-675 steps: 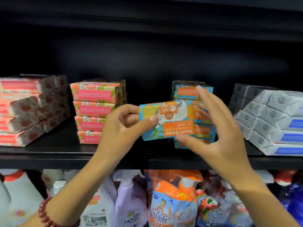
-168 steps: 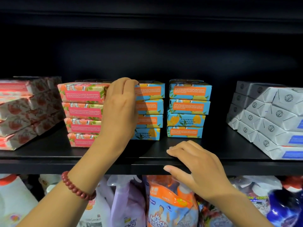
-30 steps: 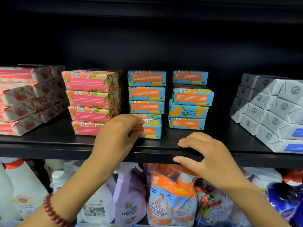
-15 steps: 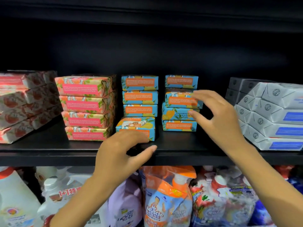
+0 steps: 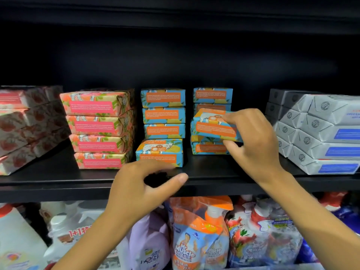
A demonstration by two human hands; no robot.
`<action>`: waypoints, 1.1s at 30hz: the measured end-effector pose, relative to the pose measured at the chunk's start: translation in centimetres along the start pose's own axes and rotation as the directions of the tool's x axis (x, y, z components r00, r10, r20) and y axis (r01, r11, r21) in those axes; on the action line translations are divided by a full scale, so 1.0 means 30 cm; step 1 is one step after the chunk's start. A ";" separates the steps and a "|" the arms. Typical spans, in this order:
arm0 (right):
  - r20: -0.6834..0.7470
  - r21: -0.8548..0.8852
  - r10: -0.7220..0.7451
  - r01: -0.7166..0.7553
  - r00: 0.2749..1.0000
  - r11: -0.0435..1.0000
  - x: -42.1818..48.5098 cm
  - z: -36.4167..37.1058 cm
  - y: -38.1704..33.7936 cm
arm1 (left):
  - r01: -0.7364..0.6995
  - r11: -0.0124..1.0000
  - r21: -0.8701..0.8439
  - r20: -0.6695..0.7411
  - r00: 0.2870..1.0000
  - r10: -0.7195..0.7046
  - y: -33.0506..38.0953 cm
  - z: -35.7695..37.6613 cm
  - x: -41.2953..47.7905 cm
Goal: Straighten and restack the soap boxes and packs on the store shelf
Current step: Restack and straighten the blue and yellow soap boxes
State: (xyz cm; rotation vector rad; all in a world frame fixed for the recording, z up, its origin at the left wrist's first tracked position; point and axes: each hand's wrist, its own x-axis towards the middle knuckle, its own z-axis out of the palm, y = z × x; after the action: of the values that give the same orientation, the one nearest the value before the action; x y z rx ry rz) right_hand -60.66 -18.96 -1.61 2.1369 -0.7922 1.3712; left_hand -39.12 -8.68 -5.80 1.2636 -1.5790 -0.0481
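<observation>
Shelf [image 5: 58, 178] carries two blue stacks at centre; right blue stack [image 5: 212, 95], at 3 o'clock of left blue stack [image 5: 163, 114], sat crooked half a second ago and is now being opened up; right hand [image 5: 253, 141] has arrived and pinches a skewed soap box [image 5: 212, 127], tilted clear of it; left hand [image 5: 140, 190] hangs released, holding nothing, at 6 o'clock of the protruding bottom box [image 5: 159, 152], likely next for squaring.

Far left: we see a white jug [image 5: 17, 242] with a reddish cap.
Next along: a white bottle [image 5: 78, 228] with red print.
Middle: a lilac bottle [image 5: 150, 242] beside an orange-and-blue Mr Muscle pouch [image 5: 200, 238].
Right: we see strawberry-print pouches [image 5: 263, 240].
</observation>
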 end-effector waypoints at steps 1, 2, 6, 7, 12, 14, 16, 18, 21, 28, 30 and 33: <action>-0.048 0.015 -0.055 0.056 0.997 0.998 -0.015 -0.014 -0.012 | 0.066 0.988 -0.140 -0.011 0.998 -0.068 0.009 -0.005 0.011; -0.096 0.026 -0.109 0.112 0.989 0.993 -0.029 -0.026 -0.025 | 0.115 0.962 -0.248 -0.007 0.993 -0.120 0.021 -0.009 0.026; -0.223 0.020 -0.286 0.298 0.932 0.954 -0.048 -0.048 -0.088 | 0.372 0.761 -0.531 0.237 0.928 -0.287 0.081 -0.020 0.098; -0.235 0.015 -0.317 0.329 0.919 0.944 -0.046 -0.048 -0.101 | 0.436 0.708 -0.555 0.314 0.899 -0.306 0.092 -0.020 0.110; -0.101 0.063 -0.371 0.378 0.923 0.924 -0.048 -0.057 -0.117 | 0.391 0.663 -0.638 0.300 0.920 -0.253 0.099 -0.006 0.110; 0.035 0.188 -0.281 0.270 0.959 0.944 -0.049 -0.082 -0.108 | 0.282 0.762 -0.583 0.190 0.959 -0.210 0.085 -0.006 0.098; 0.144 0.269 -0.121 0.079 0.982 0.960 -0.042 -0.105 -0.104 | 0.155 0.848 -0.507 0.109 0.987 -0.115 0.073 -0.003 0.089; 0.258 0.320 0.032 -0.116 0.966 0.940 -0.020 -0.117 -0.109 | 0.067 0.863 -0.501 0.104 0.994 -0.017 0.065 0.003 0.080; 0.413 0.395 0.053 -0.232 0.909 0.889 0.015 -0.125 -0.115 | -0.049 0.879 -0.474 0.114 0.987 0.117 0.059 0.010 0.074; 0.113 0.220 -0.135 0.108 0.984 0.970 -0.017 -0.101 -0.138 | -0.042 0.940 -0.339 0.201 0.973 0.115 0.058 -0.022 0.082; 0.042 0.177 -0.218 0.207 0.975 0.962 -0.032 -0.085 -0.134 | 0.048 0.943 -0.330 0.235 0.971 0.033 0.066 -0.028 0.087; 0.002 0.166 -0.279 0.275 0.960 0.947 -0.048 -0.068 -0.132 | 0.060 0.971 -0.231 0.250 0.968 -0.001 0.075 -0.033 0.093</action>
State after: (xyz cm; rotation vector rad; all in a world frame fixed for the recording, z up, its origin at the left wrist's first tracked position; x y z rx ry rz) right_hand -59.73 -14.46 -2.49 2.2922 -0.3775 1.2997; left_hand -39.60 -9.19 -2.13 1.1257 -1.7085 -0.4179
